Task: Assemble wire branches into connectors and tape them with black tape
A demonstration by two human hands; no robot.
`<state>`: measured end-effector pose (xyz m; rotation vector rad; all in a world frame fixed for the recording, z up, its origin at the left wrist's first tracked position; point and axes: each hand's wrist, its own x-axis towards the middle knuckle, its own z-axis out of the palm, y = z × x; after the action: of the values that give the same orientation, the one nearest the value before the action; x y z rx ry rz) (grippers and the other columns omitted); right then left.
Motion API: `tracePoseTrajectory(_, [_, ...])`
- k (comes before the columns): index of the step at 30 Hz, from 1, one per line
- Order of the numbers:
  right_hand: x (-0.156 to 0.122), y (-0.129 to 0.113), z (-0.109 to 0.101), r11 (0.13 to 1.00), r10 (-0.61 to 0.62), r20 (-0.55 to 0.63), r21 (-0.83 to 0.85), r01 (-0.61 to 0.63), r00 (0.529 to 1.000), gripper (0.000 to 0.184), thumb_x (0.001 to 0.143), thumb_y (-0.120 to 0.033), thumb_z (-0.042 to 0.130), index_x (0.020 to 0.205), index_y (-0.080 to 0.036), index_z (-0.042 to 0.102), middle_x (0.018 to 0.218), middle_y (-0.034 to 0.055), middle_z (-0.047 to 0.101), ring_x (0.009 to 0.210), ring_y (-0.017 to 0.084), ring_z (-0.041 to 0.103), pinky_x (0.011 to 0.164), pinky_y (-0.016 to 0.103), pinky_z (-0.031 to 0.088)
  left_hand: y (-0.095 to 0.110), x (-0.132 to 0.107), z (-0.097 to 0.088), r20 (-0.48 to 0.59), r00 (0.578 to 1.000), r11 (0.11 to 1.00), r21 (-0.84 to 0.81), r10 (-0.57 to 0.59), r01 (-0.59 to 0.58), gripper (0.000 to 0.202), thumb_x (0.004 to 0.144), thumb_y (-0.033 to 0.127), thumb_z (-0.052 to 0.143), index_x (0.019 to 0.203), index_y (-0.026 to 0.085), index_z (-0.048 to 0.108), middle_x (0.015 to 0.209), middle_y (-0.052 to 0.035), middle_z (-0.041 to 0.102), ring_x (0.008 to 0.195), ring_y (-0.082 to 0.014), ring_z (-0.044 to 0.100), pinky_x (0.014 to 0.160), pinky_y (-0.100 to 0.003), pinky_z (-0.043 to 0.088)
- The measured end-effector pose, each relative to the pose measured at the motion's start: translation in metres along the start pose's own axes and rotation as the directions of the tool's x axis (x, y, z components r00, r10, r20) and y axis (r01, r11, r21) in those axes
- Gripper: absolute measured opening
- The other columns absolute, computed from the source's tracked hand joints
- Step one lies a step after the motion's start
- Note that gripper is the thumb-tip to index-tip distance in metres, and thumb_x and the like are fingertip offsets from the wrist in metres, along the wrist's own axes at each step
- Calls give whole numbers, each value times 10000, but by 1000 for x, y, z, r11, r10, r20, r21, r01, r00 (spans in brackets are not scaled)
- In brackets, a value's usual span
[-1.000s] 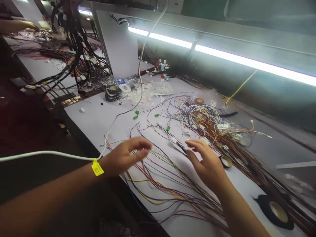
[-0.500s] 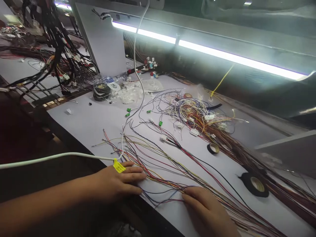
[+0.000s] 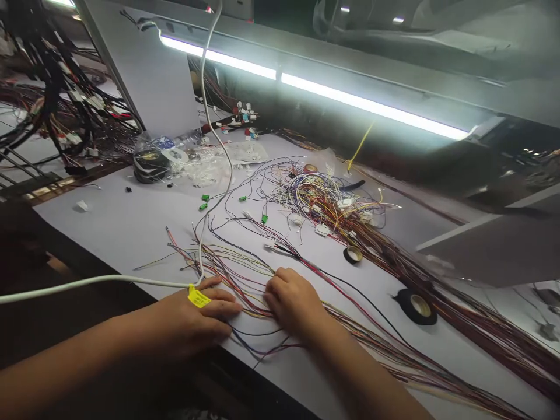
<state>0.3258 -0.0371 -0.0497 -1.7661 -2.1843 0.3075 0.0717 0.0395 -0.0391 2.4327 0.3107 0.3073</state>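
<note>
My left hand [image 3: 199,318] lies with fingers stretched out on the near ends of a bundle of thin coloured wires [image 3: 251,300], at the table's front edge. A white cable [image 3: 105,280] with a yellow label [image 3: 198,297] passes over the back of this hand. My right hand [image 3: 295,300] rests across the middle of the bundle, its fingers curled down and closed round some wires; the fingertips are partly hidden. Loose wire ends with small metal terminals [image 3: 168,233] fan out to the left. Beyond the right hand lies a white connector [image 3: 270,247] on black and red wires.
Several green connectors [image 3: 265,219] lie mid-table. Behind them is a tangled heap of wires [image 3: 321,192]. Black tape rolls [image 3: 417,306] stand at the right. Plastic bags [image 3: 205,166] and a black coil [image 3: 151,166] sit at the back left, below a lit tube lamp [image 3: 371,105].
My right hand has moved left and away from me along the wires, and its fingers are now curled on them. My left hand stays on the bundle. The view has turned to the right.
</note>
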Motion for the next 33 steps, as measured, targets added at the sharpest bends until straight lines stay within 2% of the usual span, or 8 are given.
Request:
tracePoseTrajectory(3, [10,-4,0,997,71,-40,-5,-71,997,76,878,-174,548,811,-187,581,864,60,617,807,200,564,711,306,432,16,13,1,88,996,999,27,20,-23,191,861,248,577,991,314,700,1163,-33,689,1145,-247,563,1098,-448,255])
tracePoseTrajectory(5, [10,-1,-8,985,166,-91,68,-160,982,88,904,-169,499,831,-191,543,832,45,619,757,187,575,675,293,425,23,28,4,17,990,985,-97,-138,139,186,886,286,540,983,267,697,1024,-57,712,1004,-230,608,954,-381,403])
tracePoseTrajectory(9, [4,4,-29,973,198,-178,152,-172,964,115,928,-217,448,817,-211,478,741,13,595,666,173,573,605,276,404,20,67,2,-45,849,741,-513,-527,433,331,885,459,507,796,193,683,930,-57,678,837,-202,608,766,-318,462])
tracePoseTrajectory(13, [-2,1,-32,986,151,-230,102,-130,961,138,930,-221,421,796,-217,455,718,9,562,615,164,545,567,273,383,3,93,-10,-47,780,484,-807,-624,339,351,865,492,542,968,182,669,938,-57,673,911,-207,598,837,-336,432])
tracePoseTrajectory(19, [8,-4,-20,968,111,-109,237,-82,988,94,899,-191,476,817,-209,518,768,8,592,665,155,560,605,266,425,-17,100,-20,-161,773,406,-904,-614,135,222,835,376,633,888,160,649,869,-41,665,701,-123,548,700,-264,431])
tracePoseTrajectory(25, [73,0,-27,679,305,-139,726,-112,942,225,884,-347,550,1028,-192,628,1021,73,659,929,186,618,791,306,504,-24,100,-20,-254,854,712,-680,-454,176,114,838,294,599,852,196,657,822,-16,670,791,-163,596,769,-290,468])
tracePoseTrajectory(30, [113,-11,-15,288,363,23,948,-136,931,258,828,-394,621,962,-175,637,813,36,676,709,159,624,635,269,508,-28,97,-16,-250,895,853,-473,-370,220,178,864,309,529,806,203,661,783,-17,671,748,-173,592,705,-283,465])
tracePoseTrajectory(33, [114,-9,-4,340,352,-48,937,-80,935,201,844,-374,602,891,-183,645,720,0,629,635,131,574,591,242,467,-35,92,-16,-293,845,812,-528,-448,248,138,842,278,543,769,196,627,727,0,623,705,-157,558,663,-265,443])
